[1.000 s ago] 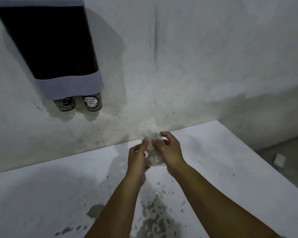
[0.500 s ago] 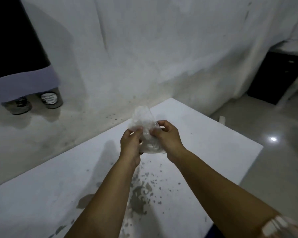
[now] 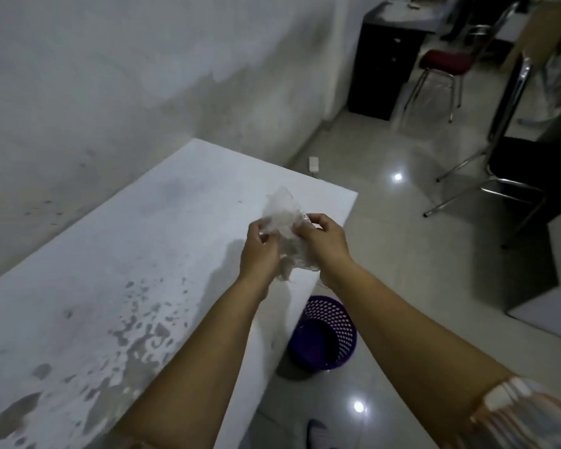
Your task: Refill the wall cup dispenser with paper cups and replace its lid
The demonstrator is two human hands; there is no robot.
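Observation:
A crumpled clear plastic wrapper (image 3: pixel 282 215) is bunched between both hands above the right end of the white table (image 3: pixel 117 254). My left hand (image 3: pixel 259 251) pinches its left side. Its right side is gripped by my right hand (image 3: pixel 324 244). The wall cup dispenser, its lid and the paper cups are out of view.
A purple mesh waste basket (image 3: pixel 324 335) stands on the floor just off the table's right edge, below my hands. The table top has peeled, stained patches near me. Metal-legged chairs (image 3: pixel 447 66) and a dark cabinet (image 3: pixel 379 59) stand farther right on the glossy floor.
The view has swung right, so the dispenser has left the frame and the waste basket and chairs have appeared. Both hands still hold the wrapper, now near the table's right edge.

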